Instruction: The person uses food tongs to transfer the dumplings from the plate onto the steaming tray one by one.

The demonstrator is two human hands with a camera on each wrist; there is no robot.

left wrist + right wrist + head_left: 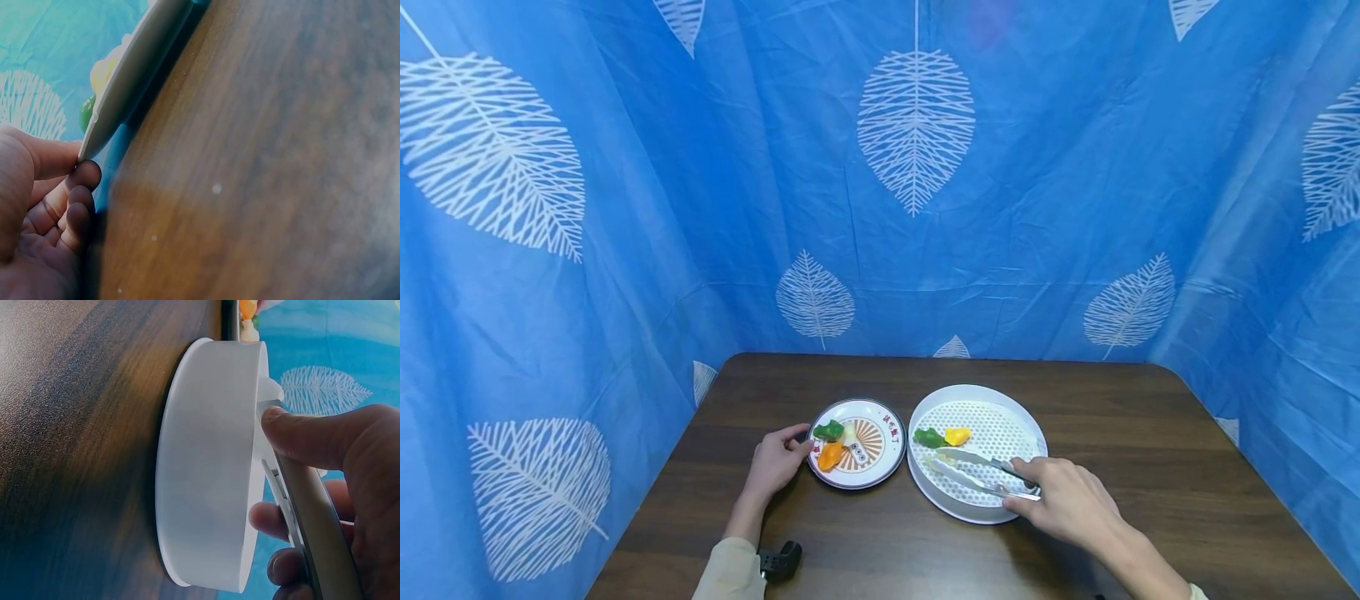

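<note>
My left hand [778, 460] pinches the left rim of a white plate [889, 454] between thumb and forefinger; the left wrist view shows the plate's edge [134, 81] side-on. On the plate lie a green piece [829, 430], an orange piece [831, 456] and a pale one [849, 433], shaped like small dumplings. My right hand [1071, 500] grips metal tongs [981, 482], reaching into a round white perforated tray [1033, 425]. Inside it, a green piece [930, 438] and a yellow piece [957, 436] sit beyond the tongs' tips. A pale piece [273, 389] shows near those tips; whether they clasp it I cannot tell.
Plate and tray stand side by side, nearly touching, on a dark wooden table [850, 550]. A blue curtain [1000, 208] with white leaf prints surrounds the table at the back and sides. A black band [781, 560] is on the left wrist.
</note>
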